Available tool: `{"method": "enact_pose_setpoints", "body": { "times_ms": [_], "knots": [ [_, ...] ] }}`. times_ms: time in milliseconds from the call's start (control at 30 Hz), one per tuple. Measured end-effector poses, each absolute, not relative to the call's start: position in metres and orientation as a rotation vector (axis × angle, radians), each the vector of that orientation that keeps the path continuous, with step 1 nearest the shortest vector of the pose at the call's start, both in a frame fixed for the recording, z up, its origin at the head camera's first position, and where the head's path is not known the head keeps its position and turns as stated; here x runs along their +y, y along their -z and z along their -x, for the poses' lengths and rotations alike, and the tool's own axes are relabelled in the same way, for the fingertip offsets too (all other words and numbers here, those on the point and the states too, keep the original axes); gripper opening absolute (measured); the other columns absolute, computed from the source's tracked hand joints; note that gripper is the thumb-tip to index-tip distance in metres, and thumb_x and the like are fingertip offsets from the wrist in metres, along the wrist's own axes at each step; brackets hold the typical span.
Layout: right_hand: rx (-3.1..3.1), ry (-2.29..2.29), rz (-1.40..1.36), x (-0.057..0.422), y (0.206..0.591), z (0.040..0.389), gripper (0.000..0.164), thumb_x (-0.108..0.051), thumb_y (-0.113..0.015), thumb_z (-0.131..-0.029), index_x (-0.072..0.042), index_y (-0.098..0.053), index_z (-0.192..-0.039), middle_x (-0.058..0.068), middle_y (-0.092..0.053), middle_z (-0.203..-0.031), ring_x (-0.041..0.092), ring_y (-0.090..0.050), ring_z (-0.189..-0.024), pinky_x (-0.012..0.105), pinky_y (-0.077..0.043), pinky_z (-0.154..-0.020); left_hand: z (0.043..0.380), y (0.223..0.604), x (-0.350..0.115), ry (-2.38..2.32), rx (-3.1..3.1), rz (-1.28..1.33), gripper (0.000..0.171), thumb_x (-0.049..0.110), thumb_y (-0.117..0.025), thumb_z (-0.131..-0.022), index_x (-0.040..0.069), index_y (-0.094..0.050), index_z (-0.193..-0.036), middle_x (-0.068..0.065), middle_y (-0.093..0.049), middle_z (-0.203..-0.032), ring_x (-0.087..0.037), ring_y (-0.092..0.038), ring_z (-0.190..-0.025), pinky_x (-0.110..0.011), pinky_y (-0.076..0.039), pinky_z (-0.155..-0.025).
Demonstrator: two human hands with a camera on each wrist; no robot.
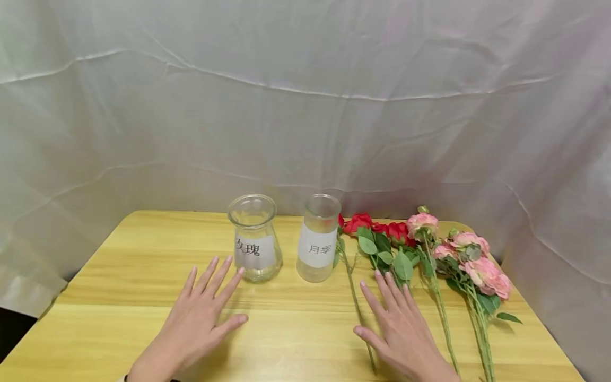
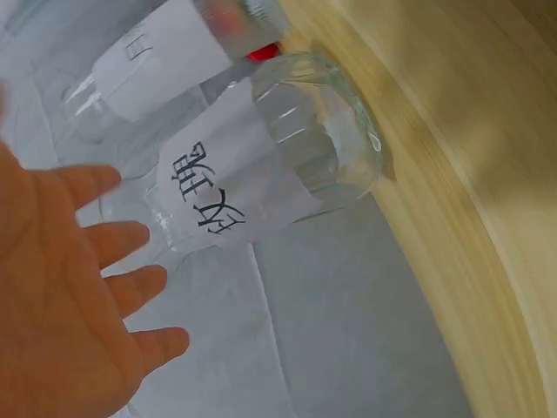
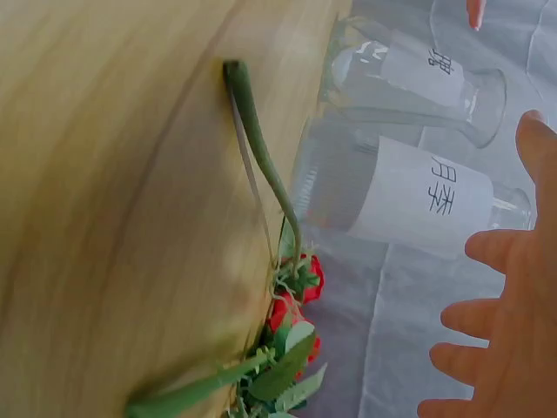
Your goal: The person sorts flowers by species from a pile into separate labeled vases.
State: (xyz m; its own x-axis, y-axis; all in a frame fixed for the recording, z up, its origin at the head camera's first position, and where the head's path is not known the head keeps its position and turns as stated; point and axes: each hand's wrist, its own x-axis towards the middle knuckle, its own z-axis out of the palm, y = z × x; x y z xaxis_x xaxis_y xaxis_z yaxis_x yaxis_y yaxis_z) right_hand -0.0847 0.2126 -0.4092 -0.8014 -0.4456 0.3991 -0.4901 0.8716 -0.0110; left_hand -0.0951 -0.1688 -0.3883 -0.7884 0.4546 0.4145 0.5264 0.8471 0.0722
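My left hand (image 1: 202, 313) hovers over the table with its fingers spread, holding nothing. Just beyond its fingertips stands a flared glass vase (image 1: 253, 228) with a white label reading 玫瑰. Beside it on the right is a straight glass vase (image 1: 312, 273) labelled 月季. My right hand (image 1: 403, 326) is also spread and holds nothing. In the head view its fingertips overlap the green leaves of the red roses (image 1: 398, 232). To its right lie pink ruffled flowers (image 1: 484, 273) on long green stems. Both vases appear upright, and no stem stands in either.
The wooden table (image 1: 119, 286) has rounded back corners. A pale cloth curtain (image 1: 286, 106) hangs behind it and down both sides. One long rose stem (image 1: 353, 297) lies between the straight vase and the right hand, reaching toward the front.
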Motion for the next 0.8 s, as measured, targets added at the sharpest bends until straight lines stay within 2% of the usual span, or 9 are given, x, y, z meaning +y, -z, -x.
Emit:
{"method": "enact_pose_setpoints", "body": {
  "times_ms": [133, 233, 267, 367, 467, 633, 800],
  "knots": [
    [-2.645, -0.211, -0.675, 0.214, 0.407, 0.082, 0.070, -0.057, -0.046, -0.095, -0.010, -0.042, -0.147, 0.021, -0.030, -0.152, 0.041, -0.031, -0.136, 0.056, -0.023, -0.110, 0.102, 0.379, -0.168, 0.499, -2.651, 0.670, 0.071, 0.044, -0.062, -0.090, 0.003, -0.043, -0.144, -0.020, -0.028, -0.153, -0.043, -0.027, -0.137, -0.057, -0.016, -0.111],
    [-2.628, -0.282, -0.649, 0.212, 0.404, 0.081, 0.068, -0.052, -0.051, -0.095, -0.010, -0.042, -0.147, 0.019, -0.031, -0.152, 0.040, -0.032, -0.136, 0.039, -0.011, -0.115, 0.110, 0.370, -0.171, 0.777, -2.634, 0.590, 0.071, 0.032, -0.068, -0.088, -0.001, -0.040, -0.144, -0.022, -0.029, -0.152, -0.047, -0.030, -0.134, -0.066, -0.025, -0.103],
    [-2.625, -0.302, -0.641, 0.211, 0.402, 0.081, 0.067, -0.051, -0.053, -0.094, -0.010, -0.042, -0.147, 0.019, -0.032, -0.152, 0.040, -0.032, -0.136, 0.038, -0.011, -0.115, 0.114, 0.367, -0.173, 0.875, -2.622, 0.556, 0.071, 0.030, -0.068, -0.089, -0.002, -0.038, -0.145, -0.023, -0.028, -0.152, -0.048, -0.029, -0.134, -0.067, -0.025, -0.102],
    [-2.610, -0.380, -0.633, 0.206, 0.397, 0.085, 0.065, -0.042, -0.062, -0.092, -0.007, -0.046, -0.144, 0.019, -0.038, -0.148, 0.040, -0.036, -0.133, 0.047, -0.024, -0.112, 0.127, 0.356, -0.178, 1.158, -2.587, 0.439, 0.072, 0.023, -0.067, -0.091, -0.001, -0.031, -0.148, -0.024, -0.026, -0.152, -0.048, -0.028, -0.134, -0.067, -0.026, -0.102],
    [-2.603, -0.509, -0.594, 0.202, 0.393, 0.090, 0.062, -0.028, -0.071, -0.088, -0.002, -0.050, -0.139, 0.022, -0.048, -0.139, 0.040, -0.045, -0.125, 0.057, -0.041, -0.096, 0.146, 0.345, -0.179, 1.360, -2.548, 0.374, 0.076, 0.021, -0.066, -0.092, 0.001, -0.023, -0.151, -0.024, -0.025, -0.153, -0.045, -0.026, -0.136, -0.061, -0.026, -0.106],
    [-2.674, -0.854, -0.396, 0.204, 0.390, 0.100, 0.050, -0.015, -0.070, -0.089, -0.001, -0.055, -0.134, 0.015, -0.060, -0.122, 0.031, -0.058, -0.104, 0.047, -0.052, -0.082, 0.179, 0.336, -0.170, 1.547, -2.529, 0.316, 0.086, 0.027, -0.066, -0.093, 0.003, -0.010, -0.154, -0.022, -0.019, -0.156, -0.038, -0.021, -0.141, -0.053, -0.024, -0.110],
    [-2.754, -1.205, -0.265, 0.211, 0.388, 0.109, 0.044, -0.015, -0.063, -0.095, 0.001, -0.054, -0.134, 0.015, -0.061, -0.123, 0.025, -0.059, -0.104, 0.039, -0.052, -0.084, 0.199, 0.341, -0.163, 1.667, -2.506, 0.310, 0.088, 0.028, -0.065, -0.093, 0.001, -0.007, -0.154, -0.020, -0.017, -0.157, -0.037, -0.020, -0.141, -0.052, -0.021, -0.111]
  ]
}}
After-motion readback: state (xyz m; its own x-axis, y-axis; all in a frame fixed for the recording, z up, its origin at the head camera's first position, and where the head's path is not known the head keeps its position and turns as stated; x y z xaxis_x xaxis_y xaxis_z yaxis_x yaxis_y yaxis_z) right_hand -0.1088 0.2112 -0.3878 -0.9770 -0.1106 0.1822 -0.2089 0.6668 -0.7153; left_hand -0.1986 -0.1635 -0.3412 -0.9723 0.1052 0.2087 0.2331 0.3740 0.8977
